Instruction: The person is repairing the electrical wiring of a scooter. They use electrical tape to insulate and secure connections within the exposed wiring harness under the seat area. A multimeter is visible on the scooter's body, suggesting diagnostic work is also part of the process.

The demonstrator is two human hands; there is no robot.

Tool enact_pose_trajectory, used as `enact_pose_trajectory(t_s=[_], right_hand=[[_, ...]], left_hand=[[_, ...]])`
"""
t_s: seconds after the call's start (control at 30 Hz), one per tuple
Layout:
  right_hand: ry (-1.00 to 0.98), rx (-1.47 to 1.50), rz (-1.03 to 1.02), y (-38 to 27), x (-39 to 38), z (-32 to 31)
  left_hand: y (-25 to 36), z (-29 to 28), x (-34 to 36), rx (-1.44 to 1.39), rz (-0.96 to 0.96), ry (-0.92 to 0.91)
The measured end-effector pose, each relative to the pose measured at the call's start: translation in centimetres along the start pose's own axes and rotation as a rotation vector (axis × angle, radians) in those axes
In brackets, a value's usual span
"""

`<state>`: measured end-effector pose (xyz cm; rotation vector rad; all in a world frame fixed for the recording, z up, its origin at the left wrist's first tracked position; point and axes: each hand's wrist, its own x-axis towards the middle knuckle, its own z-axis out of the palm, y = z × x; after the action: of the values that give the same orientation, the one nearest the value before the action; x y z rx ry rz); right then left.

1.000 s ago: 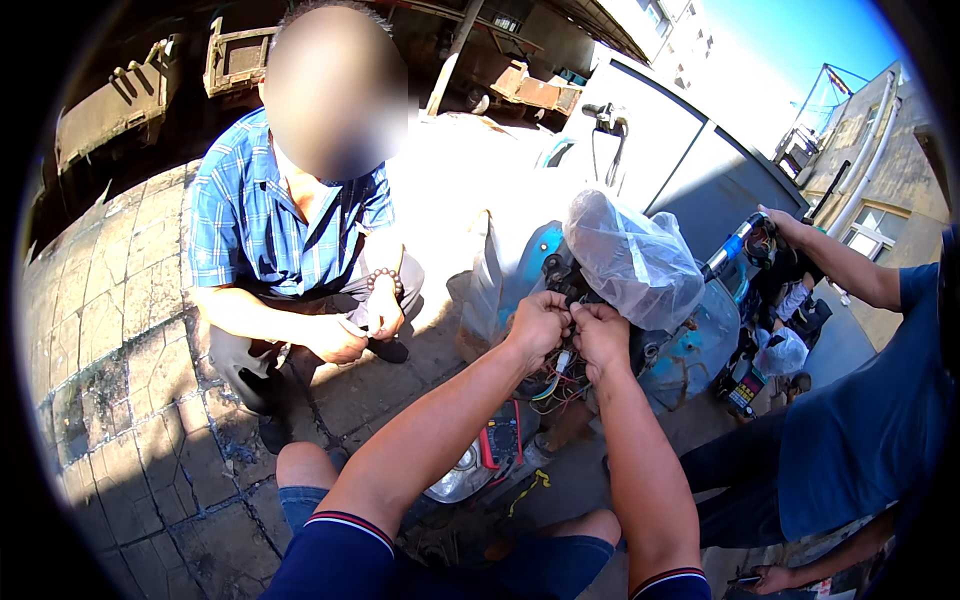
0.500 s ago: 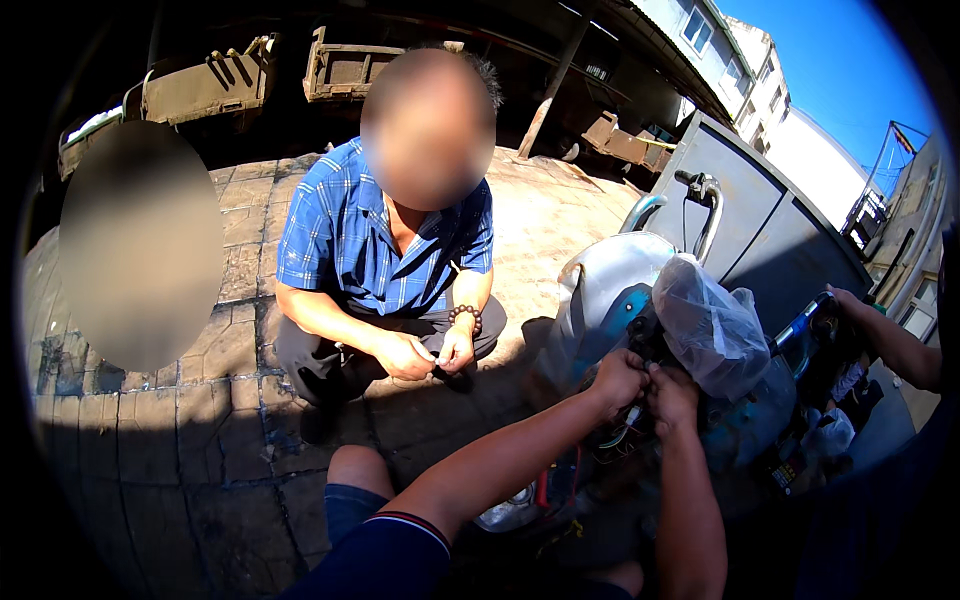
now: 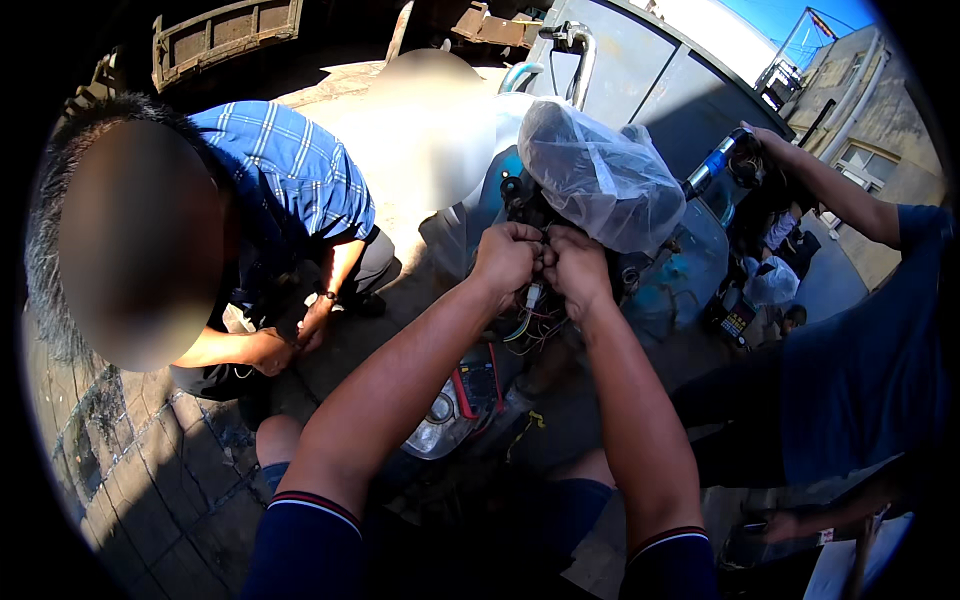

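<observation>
The loose wires (image 3: pixel 533 328) hang in a tangle ahead of me, just below the bulky part wrapped in a clear plastic cover (image 3: pixel 600 180). A white connector (image 3: pixel 533 296) dangles among them, right under my fingers. My left hand (image 3: pixel 508 262) and right hand (image 3: pixel 578 268) are both closed at the fingertips, pinching what I take to be wires (the exact strand is hidden behind my knuckles). I judge they meet so closely because something thin needs steadying from both sides. My forearms reach forward and converge, wrists nearly touching, thumbs turned inward.

Nearer me, a red-and-black meter (image 3: pixel 480 385) leans by a silver housing (image 3: pixel 432 437), probably there to be within easy reach. To my right, a co-worker's hand (image 3: pixel 765 145) rests at the end of a blue-banded bar (image 3: pixel 712 168), perhaps to steady it. To my left, someone in a plaid shirt (image 3: pixel 285 160) leans in, hands together.
</observation>
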<state>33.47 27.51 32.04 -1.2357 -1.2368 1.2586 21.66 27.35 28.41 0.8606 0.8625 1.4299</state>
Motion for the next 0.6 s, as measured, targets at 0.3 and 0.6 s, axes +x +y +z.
enact_pose_trajectory(t_s=[0.3, 0.6], right_hand=[[0.001, -0.050, 0.044, -1.1, -0.6, -0.8], [-0.019, -0.084, 0.091, -1.9, -0.7, -0.8]], left_hand=[[1.7, -0.5, 1.8, -0.077, -0.308, -0.079], [1.6, -0.5, 2.2, 0.060, -0.241, -0.121]])
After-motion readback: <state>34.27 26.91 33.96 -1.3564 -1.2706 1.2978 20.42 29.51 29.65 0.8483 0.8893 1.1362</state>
